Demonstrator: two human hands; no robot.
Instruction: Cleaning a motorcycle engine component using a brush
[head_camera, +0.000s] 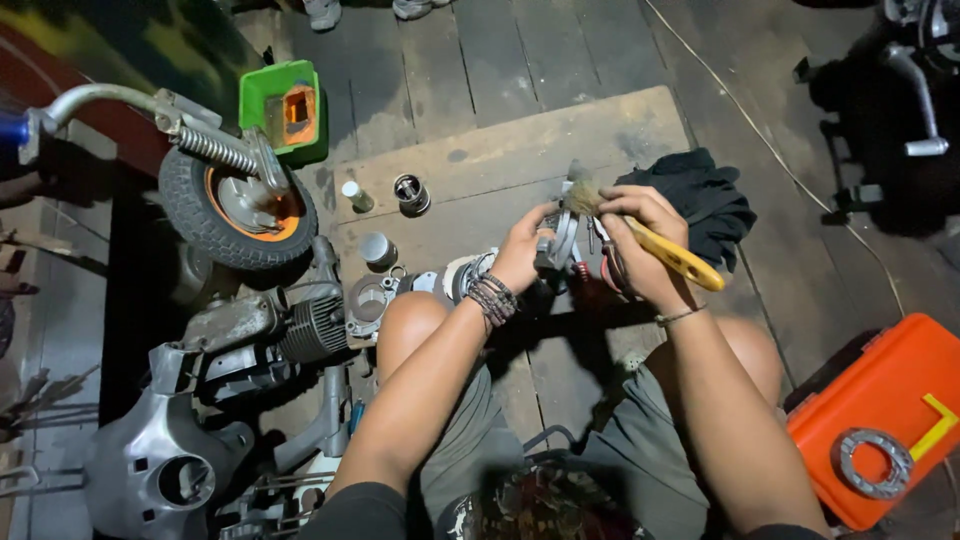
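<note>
Brushing is the work in hand: the right hand (640, 232) is wrapped around the yellow handle of a paintbrush (655, 243), bristles up and pressed against a small metal engine part (560, 240) that the left hand (522, 252) grips from the left side. Both hands are closed on what they carry, the left pinching the part between fingers and thumb, the right in a full fist on the handle. The part sits in the air above a wooden board (500, 160), just in front of the person's 2 bare knees, with a black rag (700, 200) lying close behind the right hand.

By its look the part is cast or machined metal, so I judge it stiff, fairly dense for its size and probably greasy, which would make it slippery; a firm hold on its outer rim or flat faces seems safest, keeping fingers off any thin edges. The exact shape is hard to read in the dim light. The brush is light and rigid in the handle, soft only at the bristles.

Around the work lie a scooter front wheel (235, 205) with its spring, a finned engine cylinder (312, 328), a piston (411, 192) standing on the board, a green box (285, 108) and an orange tool case (880, 420) carrying a grey ring gasket (873, 462)
</note>
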